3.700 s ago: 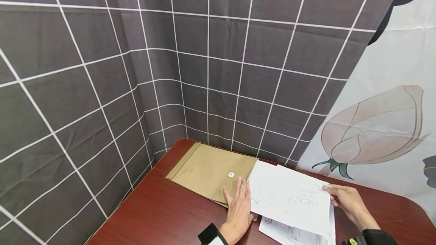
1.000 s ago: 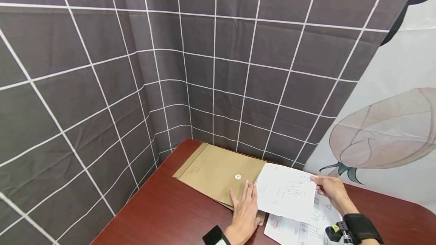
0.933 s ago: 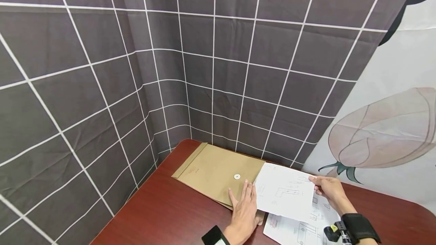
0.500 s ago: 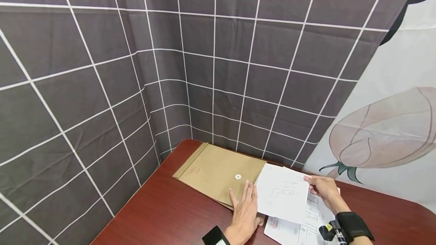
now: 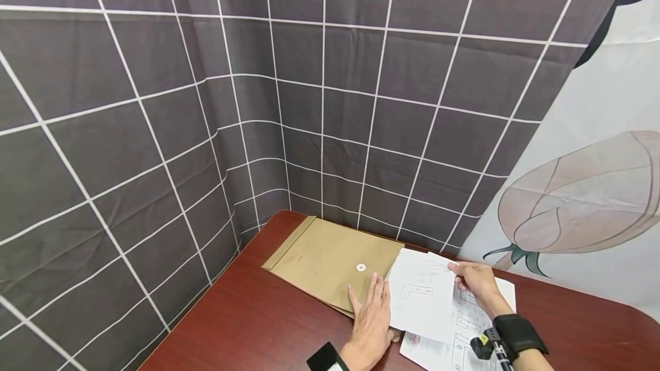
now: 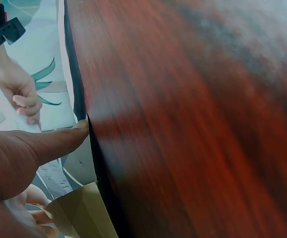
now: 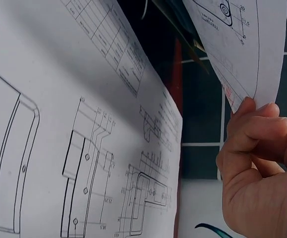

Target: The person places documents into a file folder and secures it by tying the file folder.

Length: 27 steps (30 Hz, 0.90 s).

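My left hand (image 5: 370, 319) holds the near corner at the mouth of a brown kraft envelope (image 5: 330, 251), fingers laid over its top face. In the left wrist view, fingers of the left hand (image 6: 14, 163) lie at the bent edge of the envelope (image 6: 84, 213). My right hand (image 5: 476, 285) pinches the far right corner of a white sheet (image 5: 417, 314) printed with a line drawing; its left edge meets the envelope's mouth. In the right wrist view, thumb and fingers of the right hand (image 7: 262, 163) grip the raised, bent sheet (image 7: 252, 49).
Another printed technical drawing (image 5: 471, 311) lies beneath the held sheet on the dark red wooden table (image 5: 232, 314). A grey checked curtain (image 5: 340, 153) stands behind, with a white flower-print cloth (image 5: 577, 205) at the right. The white button (image 5: 361, 267) is on the envelope.
My right hand has moved left with the sheet, so less of the sheet shows right of the envelope and more of the drawing beneath is uncovered. The left hand stays at the envelope's mouth.
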Tool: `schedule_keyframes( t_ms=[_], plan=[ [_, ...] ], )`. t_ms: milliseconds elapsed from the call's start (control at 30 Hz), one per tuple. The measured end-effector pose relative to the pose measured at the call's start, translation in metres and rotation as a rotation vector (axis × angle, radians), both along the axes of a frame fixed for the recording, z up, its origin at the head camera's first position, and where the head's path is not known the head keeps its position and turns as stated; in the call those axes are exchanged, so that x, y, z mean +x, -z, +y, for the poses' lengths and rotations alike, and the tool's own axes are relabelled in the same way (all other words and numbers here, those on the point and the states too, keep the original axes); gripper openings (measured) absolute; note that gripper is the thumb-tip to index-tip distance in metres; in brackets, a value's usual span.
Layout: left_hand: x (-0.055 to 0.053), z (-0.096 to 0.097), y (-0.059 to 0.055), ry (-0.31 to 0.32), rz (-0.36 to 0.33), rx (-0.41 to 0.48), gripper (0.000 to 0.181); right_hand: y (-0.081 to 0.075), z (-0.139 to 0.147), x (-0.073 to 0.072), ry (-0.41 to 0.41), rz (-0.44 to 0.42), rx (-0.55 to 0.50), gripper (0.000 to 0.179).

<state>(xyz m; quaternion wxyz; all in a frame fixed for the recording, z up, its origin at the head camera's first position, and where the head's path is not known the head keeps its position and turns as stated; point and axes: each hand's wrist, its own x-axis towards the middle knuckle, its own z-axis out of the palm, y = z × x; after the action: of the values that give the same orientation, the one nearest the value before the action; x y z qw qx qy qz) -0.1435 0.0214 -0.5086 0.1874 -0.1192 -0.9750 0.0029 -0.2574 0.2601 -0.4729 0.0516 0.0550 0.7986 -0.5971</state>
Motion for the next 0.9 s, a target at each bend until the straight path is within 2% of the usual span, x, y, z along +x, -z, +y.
schedule_keyframes(
  t_ms=[333,600,900],
  plan=[
    [-0.001,0.0,-0.001,-0.002,0.018,-0.016,0.102,-0.001,-0.012,-0.006,0.017,0.004,-0.032,0.034],
    [0.002,0.002,-0.001,-0.004,-0.001,0.013,0.103,0.001,-0.021,-0.007,0.032,0.016,-0.061,0.03],
    [0.003,0.001,-0.001,-0.008,0.001,-0.01,0.101,0.003,-0.033,-0.011,0.048,0.036,-0.103,0.028]
  ],
)
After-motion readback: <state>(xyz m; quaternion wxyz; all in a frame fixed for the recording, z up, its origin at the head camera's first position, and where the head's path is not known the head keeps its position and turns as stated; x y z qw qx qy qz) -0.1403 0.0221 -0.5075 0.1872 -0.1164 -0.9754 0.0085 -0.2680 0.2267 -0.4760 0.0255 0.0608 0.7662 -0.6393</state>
